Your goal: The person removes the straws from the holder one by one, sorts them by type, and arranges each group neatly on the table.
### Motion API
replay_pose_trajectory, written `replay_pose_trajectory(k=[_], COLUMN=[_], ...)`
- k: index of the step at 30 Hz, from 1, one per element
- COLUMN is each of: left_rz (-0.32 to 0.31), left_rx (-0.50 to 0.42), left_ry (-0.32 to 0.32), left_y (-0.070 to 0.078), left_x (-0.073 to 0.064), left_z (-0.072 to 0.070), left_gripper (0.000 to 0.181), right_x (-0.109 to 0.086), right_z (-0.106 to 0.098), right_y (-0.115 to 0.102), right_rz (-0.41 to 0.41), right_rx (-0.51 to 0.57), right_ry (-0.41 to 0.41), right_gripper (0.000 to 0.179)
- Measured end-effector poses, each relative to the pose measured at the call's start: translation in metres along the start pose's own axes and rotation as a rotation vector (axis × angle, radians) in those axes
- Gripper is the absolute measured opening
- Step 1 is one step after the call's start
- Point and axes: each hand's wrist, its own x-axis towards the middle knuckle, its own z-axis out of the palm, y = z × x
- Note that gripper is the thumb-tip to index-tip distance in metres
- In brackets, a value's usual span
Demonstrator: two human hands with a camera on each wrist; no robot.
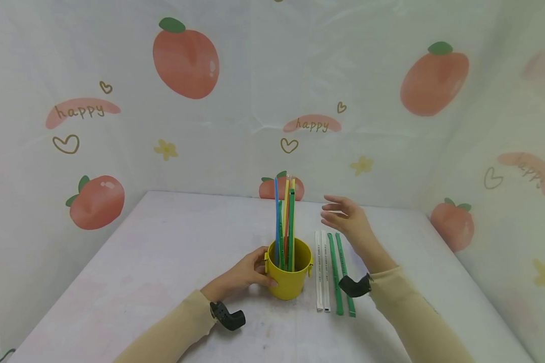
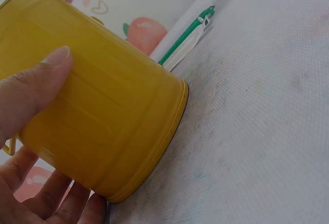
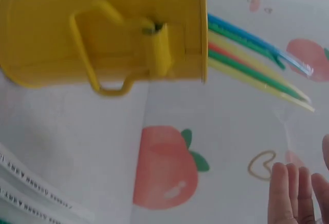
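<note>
My left hand (image 1: 250, 269) grips a small yellow bucket (image 1: 287, 285) from its left side. In the left wrist view the thumb (image 2: 38, 90) lies along the bucket wall and the other fingers curl round underneath. Several straws stand upright in the bucket, among them a blue straw (image 1: 276, 217), a green-wrapped straw (image 1: 291, 227) and yellow and red ones. My right hand (image 1: 349, 219) is raised to the right of these straws, fingers spread loosely and holding nothing. Its fingertips show at the lower right of the right wrist view, apart from the bucket.
Right of the bucket, two white paper-wrapped straws (image 1: 319, 272) and two green-wrapped straws (image 1: 335, 275) lie side by side on the white tabletop (image 1: 186, 252). A white curtain (image 1: 236, 126) printed with fruit hangs behind the table. Each wrist wears a black camera.
</note>
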Motion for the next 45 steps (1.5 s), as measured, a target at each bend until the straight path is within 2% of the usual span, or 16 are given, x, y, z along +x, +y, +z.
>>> replay_pose_trajectory(k=[3, 8, 12, 15, 20, 29, 40, 45], left_rz=[0.005, 0.006, 0.002, -0.002, 0.002, 0.008, 0.012, 0.013], left_rx=[0.008, -0.007, 0.003, 0.009, 0.009, -0.026, -0.016, -0.018], left_ry=[-0.001, -0.004, 0.0, 0.002, 0.0, -0.003, 0.006, 0.005], left_y=[0.001, 0.001, 0.002, 0.001, 0.001, 0.0, 0.001, 0.001], left_x=[-0.001, -0.001, -0.001, -0.001, -0.001, -0.001, 0.0, 0.0], left_z=[0.0, 0.0, 0.001, 0.001, 0.001, 0.001, 0.0, 0.0], left_gripper=[0.073, 0.073, 0.073, 0.072, 0.073, 0.071, 0.073, 0.072], right_x=[-0.002, -0.004, -0.004, -0.002, 0.0, 0.003, 0.008, 0.009], right_z=[0.01, 0.026, 0.038, 0.044, 0.052, 0.06, 0.065, 0.067], right_y=[-0.003, -0.006, -0.006, -0.003, 0.003, 0.008, 0.014, 0.013], right_rz=[-0.046, -0.105, -0.114, -0.109, -0.081, -0.01, 0.048, 0.087], right_rx=[-0.03, 0.015, 0.062, 0.043, -0.038, -0.114, -0.118, -0.153], right_ry=[0.002, 0.001, -0.01, -0.008, 0.005, 0.011, 0.015, 0.019], right_gripper=[0.052, 0.048, 0.046, 0.045, 0.045, 0.042, 0.042, 0.042])
